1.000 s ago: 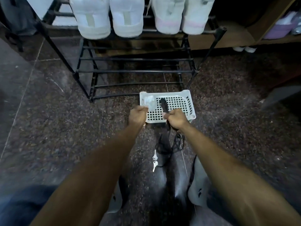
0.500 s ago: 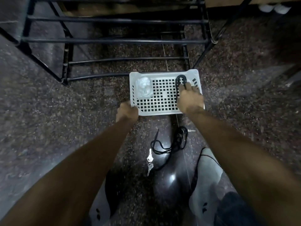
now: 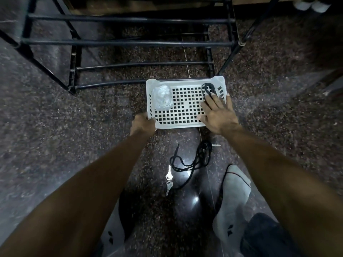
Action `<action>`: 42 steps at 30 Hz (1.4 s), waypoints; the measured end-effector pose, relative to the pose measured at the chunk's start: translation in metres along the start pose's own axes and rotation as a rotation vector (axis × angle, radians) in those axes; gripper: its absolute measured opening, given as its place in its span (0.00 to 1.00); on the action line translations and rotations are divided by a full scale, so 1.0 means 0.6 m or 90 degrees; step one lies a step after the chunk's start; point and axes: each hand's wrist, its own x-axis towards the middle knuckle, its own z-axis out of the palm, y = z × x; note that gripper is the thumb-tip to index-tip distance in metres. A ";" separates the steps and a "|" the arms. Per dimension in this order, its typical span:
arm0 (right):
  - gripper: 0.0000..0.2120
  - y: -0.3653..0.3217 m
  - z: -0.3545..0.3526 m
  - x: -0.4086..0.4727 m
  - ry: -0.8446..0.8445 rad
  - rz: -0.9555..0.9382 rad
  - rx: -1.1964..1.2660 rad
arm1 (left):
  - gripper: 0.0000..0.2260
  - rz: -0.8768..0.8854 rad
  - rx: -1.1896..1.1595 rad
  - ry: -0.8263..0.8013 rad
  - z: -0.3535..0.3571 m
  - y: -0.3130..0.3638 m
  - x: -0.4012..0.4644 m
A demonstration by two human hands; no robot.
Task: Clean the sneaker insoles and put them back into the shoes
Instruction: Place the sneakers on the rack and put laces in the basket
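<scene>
White grid-holed basket (image 3: pixel 185 125); black rack (image 3: pixel 130 42); brown speckled floor (image 3: pixel 269 108); grey socks (image 3: pixel 233 197).

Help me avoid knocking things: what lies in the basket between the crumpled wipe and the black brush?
Only bare perforated floor of the white basket separates the crumpled wipe from the black brush, as the head view shows.

A single wide-angle head view looks steeply down and forward from close above the speckled floor (image 3: pixel 55 145); forearms enter from the lower corners, a white basket (image 3: pixel 185 125) sits centre, a black rack (image 3: pixel 130 42) crosses the top
</scene>
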 end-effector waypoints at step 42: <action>0.09 -0.022 -0.315 -0.327 -0.082 -0.106 0.433 | 0.13 0.312 -0.040 -0.098 -0.182 0.068 -0.293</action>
